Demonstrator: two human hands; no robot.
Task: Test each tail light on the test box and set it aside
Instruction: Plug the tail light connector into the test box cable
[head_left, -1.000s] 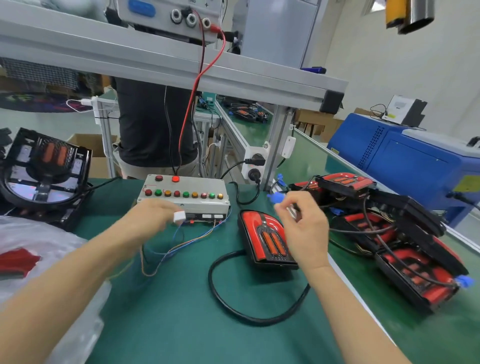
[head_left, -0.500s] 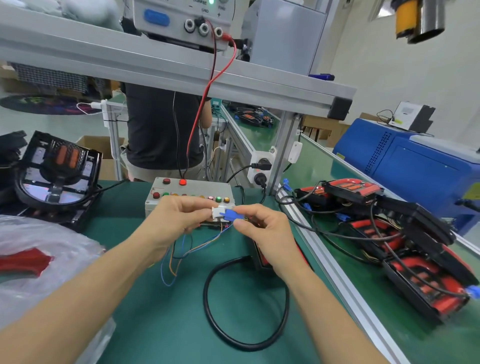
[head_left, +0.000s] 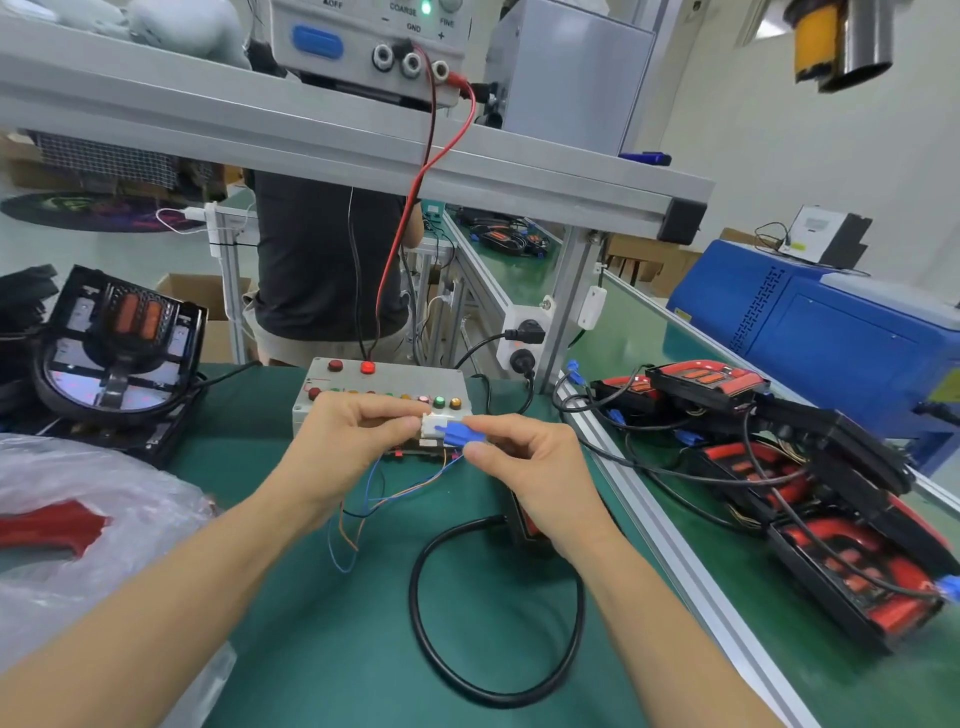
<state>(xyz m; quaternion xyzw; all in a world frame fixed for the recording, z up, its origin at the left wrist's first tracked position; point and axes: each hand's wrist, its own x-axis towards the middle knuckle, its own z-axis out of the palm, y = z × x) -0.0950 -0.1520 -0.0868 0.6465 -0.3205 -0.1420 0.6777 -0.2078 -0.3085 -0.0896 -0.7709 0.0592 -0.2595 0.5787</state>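
The grey test box (head_left: 385, 383) with its row of coloured buttons stands at the back of the green mat. In front of it my left hand (head_left: 345, 444) pinches the box's white connector (head_left: 430, 426), whose thin coloured wires (head_left: 363, 506) hang down. My right hand (head_left: 530, 470) pinches a blue plug (head_left: 460, 432) pushed against that white connector. A black cable (head_left: 467, 613) loops from the plug to a red tail light (head_left: 527, 525), mostly hidden under my right hand.
A pile of red and black tail lights (head_left: 810, 483) with cables lies right of the aluminium rail (head_left: 670, 551). One tail light housing (head_left: 111, 345) sits face down at the left, beside a clear plastic bag (head_left: 78, 525). A power supply (head_left: 363, 41) stands on the shelf; a person (head_left: 322, 270) stands behind.
My hands have come together in front of the test box, bringing the blue plug against the white connector. The view has shifted slightly closer.
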